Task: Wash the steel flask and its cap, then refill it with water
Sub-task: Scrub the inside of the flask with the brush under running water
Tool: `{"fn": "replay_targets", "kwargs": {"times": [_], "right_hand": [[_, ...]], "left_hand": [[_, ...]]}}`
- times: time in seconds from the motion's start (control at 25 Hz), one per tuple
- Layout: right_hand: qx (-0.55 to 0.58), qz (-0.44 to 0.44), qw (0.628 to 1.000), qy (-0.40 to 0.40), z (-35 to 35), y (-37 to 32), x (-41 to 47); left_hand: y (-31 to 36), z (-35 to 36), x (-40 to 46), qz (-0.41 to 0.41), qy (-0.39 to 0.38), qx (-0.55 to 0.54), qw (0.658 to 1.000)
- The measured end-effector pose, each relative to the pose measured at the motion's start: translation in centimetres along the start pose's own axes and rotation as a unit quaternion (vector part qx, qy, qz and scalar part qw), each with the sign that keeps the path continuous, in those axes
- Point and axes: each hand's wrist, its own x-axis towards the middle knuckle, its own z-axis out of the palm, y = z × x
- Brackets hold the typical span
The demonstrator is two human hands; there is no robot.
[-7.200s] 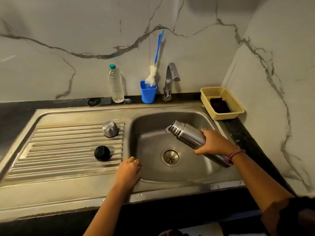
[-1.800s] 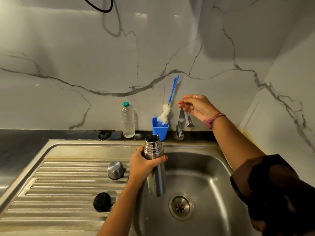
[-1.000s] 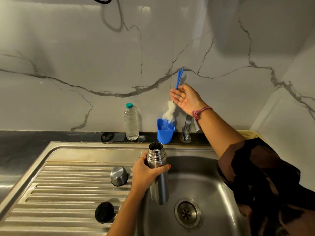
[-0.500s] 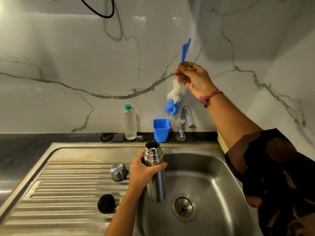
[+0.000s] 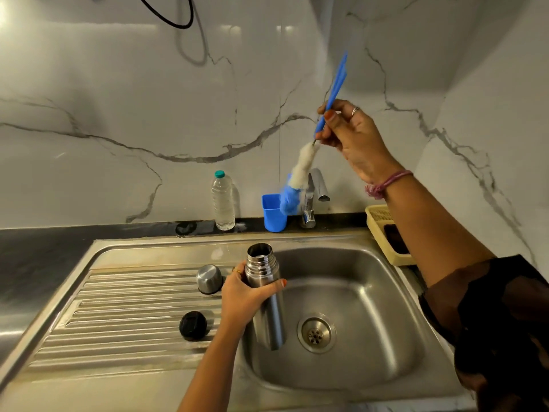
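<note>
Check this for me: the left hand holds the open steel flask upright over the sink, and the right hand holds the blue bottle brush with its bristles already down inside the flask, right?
Not quite. The head view shows the bottle brush held up in the air by the right hand, its bristles near the tap, well above the steel flask. The rest stands: the left hand holds the open flask upright over the sink.

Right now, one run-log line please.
left hand: holds steel flask upright over sink | right hand: holds bottle brush raised | caps on drainboard

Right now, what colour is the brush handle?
Blue, on the bottle brush; the head view shows it.
</note>
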Motion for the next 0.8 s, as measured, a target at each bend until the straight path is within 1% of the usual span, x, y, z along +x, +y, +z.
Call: {"fn": "replay_targets", "kwargs": {"times": [0.08,0.2,0.32,0.4,0.48,0.6,0.68,0.72,0.8], "right_hand": [[-0.017,0.017,0.999,-0.024,0.6,0.4,-2.5],[0.018,0.113,0.990,-0.081,1.1,1.8,-6.6],[0.083,0.258,0.952,-0.141,0.6,3.7,-10.2],[0.049,0.331,0.930,-0.154,-0.1,5.2,-11.8],[0.010,0.379,0.910,-0.165,-1.0,6.5,-13.1],[-0.014,0.435,0.881,-0.185,-2.2,8.0,-15.0],[-0.068,0.448,0.870,-0.197,-2.8,8.9,-16.4],[-0.090,0.446,0.869,-0.195,-3.2,9.4,-17.1],[-0.108,0.440,0.876,-0.165,-4.3,10.1,-18.5]], "left_hand": [[-0.5,-0.3,-0.5,-0.003,0.001,-0.007,1.000],[-1.3,-0.6,-1.2,-0.011,-0.001,-0.012,1.000],[-2.0,-0.7,-1.7,-0.019,-0.010,-0.012,1.000],[-2.3,-0.6,-1.9,-0.021,-0.008,-0.013,1.000],[-2.5,-0.4,-2.0,-0.021,-0.007,-0.010,1.000],[-2.7,-0.3,-2.2,-0.023,-0.010,-0.005,1.000],[-2.8,-0.3,-2.3,-0.024,-0.013,0.003,1.000],[-2.8,-0.2,-2.4,-0.024,-0.014,0.005,1.000],[-2.9,-0.1,-2.4,-0.025,-0.013,0.009,1.000]]}}
